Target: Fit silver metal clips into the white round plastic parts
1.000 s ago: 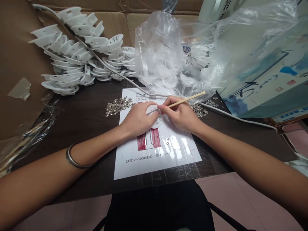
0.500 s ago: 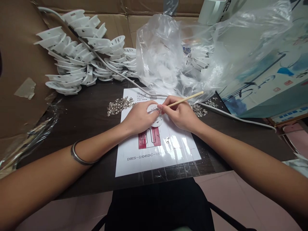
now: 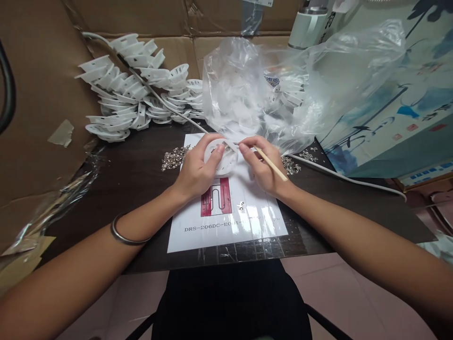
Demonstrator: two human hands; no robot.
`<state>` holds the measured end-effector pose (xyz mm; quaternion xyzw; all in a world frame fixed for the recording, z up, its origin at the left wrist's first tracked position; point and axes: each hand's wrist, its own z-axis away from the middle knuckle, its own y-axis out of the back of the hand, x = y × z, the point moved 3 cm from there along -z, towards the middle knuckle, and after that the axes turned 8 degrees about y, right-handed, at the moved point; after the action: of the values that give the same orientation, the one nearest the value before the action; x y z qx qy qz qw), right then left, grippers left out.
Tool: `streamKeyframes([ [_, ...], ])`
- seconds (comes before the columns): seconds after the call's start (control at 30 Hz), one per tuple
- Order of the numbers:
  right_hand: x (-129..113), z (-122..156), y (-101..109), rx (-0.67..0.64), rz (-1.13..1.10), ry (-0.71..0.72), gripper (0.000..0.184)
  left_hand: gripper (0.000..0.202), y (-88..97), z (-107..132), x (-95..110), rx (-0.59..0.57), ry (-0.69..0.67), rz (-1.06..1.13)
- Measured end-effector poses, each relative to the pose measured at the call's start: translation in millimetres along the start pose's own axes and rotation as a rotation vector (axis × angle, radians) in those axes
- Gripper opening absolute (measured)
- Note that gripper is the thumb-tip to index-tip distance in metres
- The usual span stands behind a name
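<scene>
My left hand (image 3: 196,171) grips a round white plastic part (image 3: 222,161), tilted up off the white printed sheet (image 3: 226,222). My right hand (image 3: 262,167) is closed on a thin wooden stick (image 3: 272,163) that now points down to the right, and its fingertips meet the part's upper rim. A small metal piece (image 3: 241,205) lies on the sheet below my hands.
Stacks of white plastic parts (image 3: 123,89) lie at the back left against cardboard. A clear plastic bag (image 3: 255,89) with more parts sits behind my hands. Piles of small metal clips (image 3: 173,158) flank the sheet. A white cable (image 3: 347,177) runs right.
The white part has been lifted and tilted up by my left hand. The stick has swung from pointing up-right to pointing down-right. The view has shifted slightly.
</scene>
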<state>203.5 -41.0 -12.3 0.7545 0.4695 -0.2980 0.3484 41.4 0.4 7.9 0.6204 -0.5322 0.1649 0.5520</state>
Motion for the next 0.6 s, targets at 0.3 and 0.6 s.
streamKeyframes([
  [0.3,-1.2,-3.8,3.1,0.039,0.018,0.126,0.013,0.053,-4.8,-2.4,-1.5,-0.165,0.035,-0.034],
  [0.6,-13.4,-2.5,6.6,0.045,0.173,0.456,0.013,0.055,-3.3,1.9,-6.5,-0.331,0.079,0.026],
])
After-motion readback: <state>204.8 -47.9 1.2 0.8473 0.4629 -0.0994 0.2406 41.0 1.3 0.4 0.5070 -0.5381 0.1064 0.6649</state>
